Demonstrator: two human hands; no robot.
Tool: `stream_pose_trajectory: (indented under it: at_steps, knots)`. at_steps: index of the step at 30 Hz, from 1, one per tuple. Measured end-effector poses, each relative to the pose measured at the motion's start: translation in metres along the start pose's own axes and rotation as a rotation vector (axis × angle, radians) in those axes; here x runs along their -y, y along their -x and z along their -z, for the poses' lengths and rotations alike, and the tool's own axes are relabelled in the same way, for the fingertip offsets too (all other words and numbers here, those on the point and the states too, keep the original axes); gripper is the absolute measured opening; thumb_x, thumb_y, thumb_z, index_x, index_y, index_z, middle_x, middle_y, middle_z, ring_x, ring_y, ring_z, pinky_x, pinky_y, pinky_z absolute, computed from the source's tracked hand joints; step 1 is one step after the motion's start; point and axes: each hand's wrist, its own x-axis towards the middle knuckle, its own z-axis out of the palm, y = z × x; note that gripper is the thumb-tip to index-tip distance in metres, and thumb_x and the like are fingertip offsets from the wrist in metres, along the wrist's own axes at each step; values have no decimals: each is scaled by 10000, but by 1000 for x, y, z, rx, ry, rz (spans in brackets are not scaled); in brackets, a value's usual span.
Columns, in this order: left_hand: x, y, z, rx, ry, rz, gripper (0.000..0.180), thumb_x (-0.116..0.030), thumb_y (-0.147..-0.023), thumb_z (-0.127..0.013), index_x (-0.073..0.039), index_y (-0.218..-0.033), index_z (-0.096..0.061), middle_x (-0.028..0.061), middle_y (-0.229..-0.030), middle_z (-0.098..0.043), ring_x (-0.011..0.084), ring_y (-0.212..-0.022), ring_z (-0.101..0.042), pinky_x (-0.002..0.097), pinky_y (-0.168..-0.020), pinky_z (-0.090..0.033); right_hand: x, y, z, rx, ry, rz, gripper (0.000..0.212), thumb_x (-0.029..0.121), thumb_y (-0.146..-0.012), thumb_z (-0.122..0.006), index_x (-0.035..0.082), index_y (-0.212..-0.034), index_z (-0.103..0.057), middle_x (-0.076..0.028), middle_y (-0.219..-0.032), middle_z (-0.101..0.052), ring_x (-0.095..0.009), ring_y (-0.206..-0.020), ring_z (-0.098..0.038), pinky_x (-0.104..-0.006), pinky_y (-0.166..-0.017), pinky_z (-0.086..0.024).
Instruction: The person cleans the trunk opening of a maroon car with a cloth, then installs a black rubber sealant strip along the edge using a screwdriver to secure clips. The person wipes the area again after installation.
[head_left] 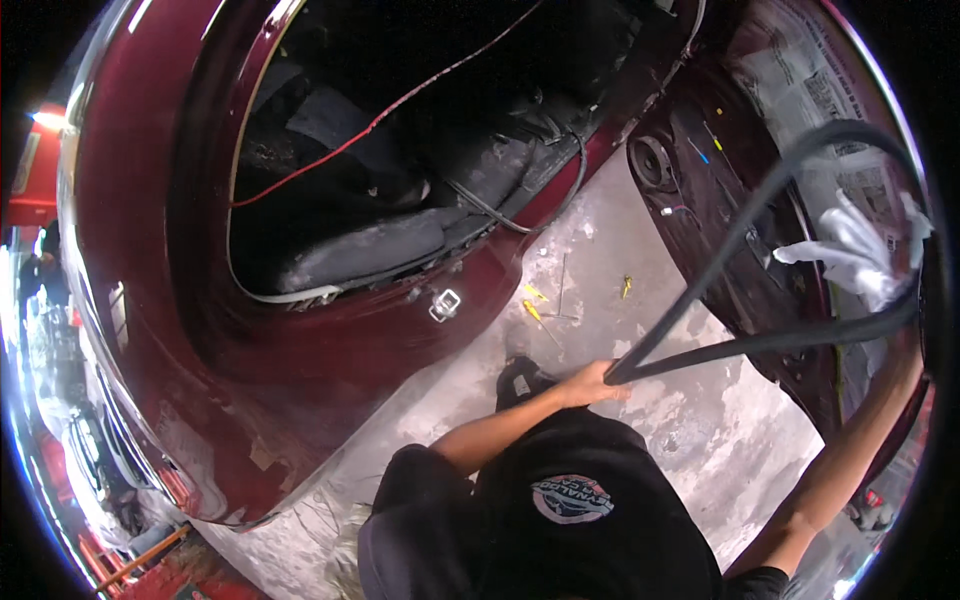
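My left hand (592, 385), bare, is closed around a black rubber weatherstrip (735, 345) in front of my body. From there the strip rises in a wide loop to the right and curves back down past my right wrist. My right hand (865, 250) wears a whitish glove, and its fingers are spread beside the open car door (725, 200). The strip crosses near the base of this hand; whether the palm touches it is hidden. To the left stands a dark red car body (330, 370) with an open doorway, a metal latch loop (446, 304) on its edge.
A yellow-handled screwdriver (534, 310) and another small yellow tool (627, 287) lie on the grey floor (690, 435) between body and door. A red cord (370, 127) crosses the doorway. Newspaper-like sheets (790, 60) cover part of the door side.
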Motion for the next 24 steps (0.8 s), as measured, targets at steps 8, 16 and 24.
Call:
stream_pose_trajectory:
  at_steps: [8,16,24]
  knots:
    - [37,-10,23,-464,247,7,189,-144,-840,-755,-49,-966,-650,-1,-856,-623,98,-814,-583,279,-749,-452,-148,63,-99,44,-89,-404,674,631,-1015,-424,54,-1284,-647,-25,-1093,-695,-131,-957,-641,-288,-858,-493]
    - [-54,-103,39,-672,433,-238,109,-63,-860,-678,-27,-920,-594,33,-692,-572,135,-618,-565,297,-586,-465,-324,260,-159,749,203,-175,647,251,-781,-838,22,-1330,-584,-130,-1128,-693,-268,-1052,-656,-385,-924,-500]
    - [-75,-124,13,-665,510,-225,245,-4,-855,-649,11,-1092,-591,43,-742,-596,147,-657,-604,283,-631,-484,-333,245,-145,815,310,-502,718,273,-741,-857,-1,-1338,-567,-235,-1186,-680,-343,-1127,-655,-417,-970,-491]
